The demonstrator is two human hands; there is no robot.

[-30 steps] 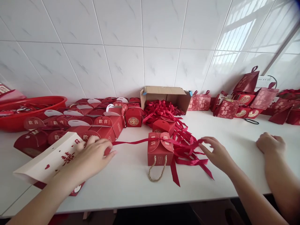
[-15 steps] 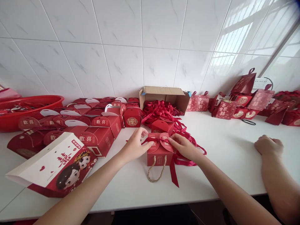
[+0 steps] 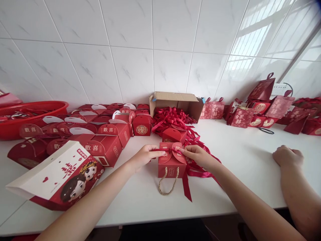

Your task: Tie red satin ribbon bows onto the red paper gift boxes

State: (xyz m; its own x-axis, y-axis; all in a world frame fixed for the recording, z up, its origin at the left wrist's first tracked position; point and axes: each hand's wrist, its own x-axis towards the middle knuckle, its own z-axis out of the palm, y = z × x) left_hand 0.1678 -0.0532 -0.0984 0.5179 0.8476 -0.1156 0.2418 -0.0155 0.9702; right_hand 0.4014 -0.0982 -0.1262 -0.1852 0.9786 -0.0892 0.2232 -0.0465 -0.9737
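"Where's the box?"

"In front of me on the desk [image 3: 140,204]: a small red box [image 3: 172,169], upright, its rope handle [image 3: 168,192] drooping toward me."

"And your fingers?"

"Narrow on both sides, pinching the ribbon [image 3: 172,151]. My left hand [image 3: 144,157] has it by the left edge of the top, my right hand [image 3: 200,156] by the right."

"So what's done?"

"The top flaps are folded in, and the ribbon crosses them and looks gathered in the middle."

"What's left?"

"I'd judge the tying unfinished. How tight the knot is, or whether any loop is formed, I can't tell; it's too small to make out."

"Anything else?"

"Another red box [image 3: 173,135] sits just behind mine; whether it's tied, I can't tell. Beyond it, loose ribbons [image 3: 170,115] spill from a cardboard carton [image 3: 177,96]."
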